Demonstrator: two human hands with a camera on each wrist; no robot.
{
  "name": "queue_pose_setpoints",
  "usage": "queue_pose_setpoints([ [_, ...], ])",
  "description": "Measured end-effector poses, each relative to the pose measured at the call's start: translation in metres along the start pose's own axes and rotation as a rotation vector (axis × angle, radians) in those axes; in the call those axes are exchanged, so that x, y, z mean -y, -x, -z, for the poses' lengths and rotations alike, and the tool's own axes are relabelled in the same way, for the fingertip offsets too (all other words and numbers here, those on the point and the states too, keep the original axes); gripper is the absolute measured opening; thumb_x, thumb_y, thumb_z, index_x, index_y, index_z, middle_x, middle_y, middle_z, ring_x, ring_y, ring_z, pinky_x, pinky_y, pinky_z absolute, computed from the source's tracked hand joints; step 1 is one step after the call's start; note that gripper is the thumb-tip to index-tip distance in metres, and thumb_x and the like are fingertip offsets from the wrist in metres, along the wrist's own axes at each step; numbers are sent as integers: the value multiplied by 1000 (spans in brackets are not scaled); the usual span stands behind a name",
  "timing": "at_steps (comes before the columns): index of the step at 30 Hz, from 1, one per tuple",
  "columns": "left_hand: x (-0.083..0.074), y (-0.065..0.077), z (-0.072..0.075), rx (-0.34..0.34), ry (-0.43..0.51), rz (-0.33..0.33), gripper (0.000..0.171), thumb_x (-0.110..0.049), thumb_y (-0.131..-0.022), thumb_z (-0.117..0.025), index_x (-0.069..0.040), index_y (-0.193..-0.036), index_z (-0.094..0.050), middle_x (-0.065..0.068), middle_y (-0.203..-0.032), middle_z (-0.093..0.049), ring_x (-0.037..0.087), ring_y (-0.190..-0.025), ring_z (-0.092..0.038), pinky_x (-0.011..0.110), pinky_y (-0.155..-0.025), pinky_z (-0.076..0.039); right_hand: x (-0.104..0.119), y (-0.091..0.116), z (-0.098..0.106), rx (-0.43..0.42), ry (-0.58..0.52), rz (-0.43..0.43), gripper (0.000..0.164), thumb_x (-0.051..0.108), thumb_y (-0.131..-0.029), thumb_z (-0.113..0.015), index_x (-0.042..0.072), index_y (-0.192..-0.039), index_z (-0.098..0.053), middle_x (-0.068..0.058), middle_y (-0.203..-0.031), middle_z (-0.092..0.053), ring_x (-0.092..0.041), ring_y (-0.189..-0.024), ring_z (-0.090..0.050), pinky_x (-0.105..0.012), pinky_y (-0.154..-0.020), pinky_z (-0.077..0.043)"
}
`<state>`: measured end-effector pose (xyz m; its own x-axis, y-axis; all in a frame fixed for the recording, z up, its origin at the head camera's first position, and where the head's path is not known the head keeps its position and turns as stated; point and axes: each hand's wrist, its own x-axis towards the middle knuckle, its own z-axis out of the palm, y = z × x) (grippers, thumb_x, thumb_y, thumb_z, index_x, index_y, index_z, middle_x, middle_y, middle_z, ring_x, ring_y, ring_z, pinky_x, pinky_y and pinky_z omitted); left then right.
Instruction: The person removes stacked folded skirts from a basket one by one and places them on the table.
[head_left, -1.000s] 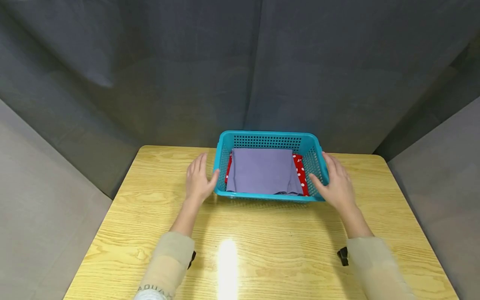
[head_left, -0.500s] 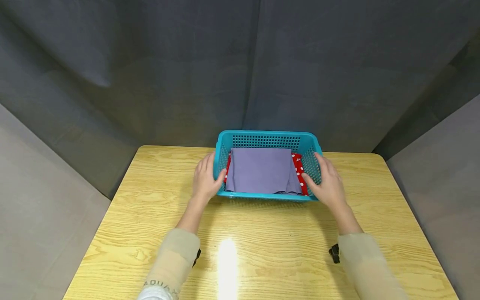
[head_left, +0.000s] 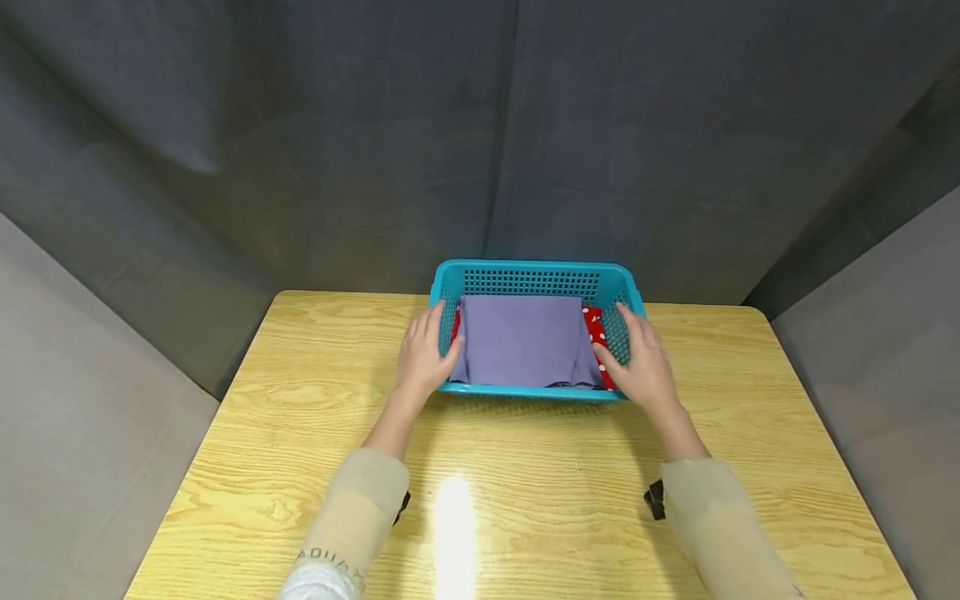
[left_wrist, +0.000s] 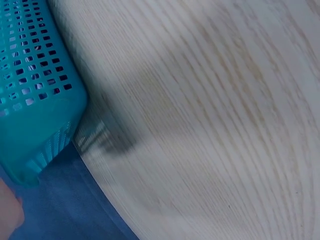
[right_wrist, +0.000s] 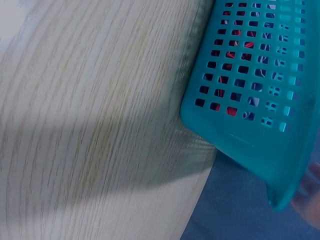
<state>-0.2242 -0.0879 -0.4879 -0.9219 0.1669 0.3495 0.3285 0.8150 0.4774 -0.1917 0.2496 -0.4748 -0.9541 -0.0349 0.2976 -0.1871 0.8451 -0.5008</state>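
Note:
A turquoise plastic basket point(head_left: 532, 392) with perforated walls stands at the far edge of the wooden table. In it lies a folded purple cloth point(head_left: 521, 337), over a red cloth with white dots point(head_left: 606, 379) that shows at both sides. My left hand point(head_left: 423, 358) is over the basket's left end, fingers extended forward and thumb spread apart. Over the right end is my right hand point(head_left: 645, 367), its thumb likewise apart from the fingers. Neither hand visibly grips anything. Whether they touch the rim cannot be told. In the wrist views, only small parts of the hands show beside the basket.
The wooden table point(head_left: 517, 483) extends in front of the basket and to both sides. Close behind the basket hangs a dark grey curtain point(head_left: 375, 167). Lighter grey panels point(head_left: 82, 417) flank the table left and right.
Both hands have moved inward toward each other, from beside the basket's ends to over them. The basket and the cloths stay in place.

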Motion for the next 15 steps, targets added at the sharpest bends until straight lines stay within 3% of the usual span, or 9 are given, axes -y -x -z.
queue_pose_setpoints([
  [15,-11,-11,-9,85,-11,78,66,-44,-89,-47,-15,-144,-23,9,-140,-35,25,-130,-31,49,-101,-34,1,-7,-11,18,-47,-21,79,36,-83,-64,21,-146,-19,-19,-142,-30,-38,-127,-31,-63,-91,-36],
])
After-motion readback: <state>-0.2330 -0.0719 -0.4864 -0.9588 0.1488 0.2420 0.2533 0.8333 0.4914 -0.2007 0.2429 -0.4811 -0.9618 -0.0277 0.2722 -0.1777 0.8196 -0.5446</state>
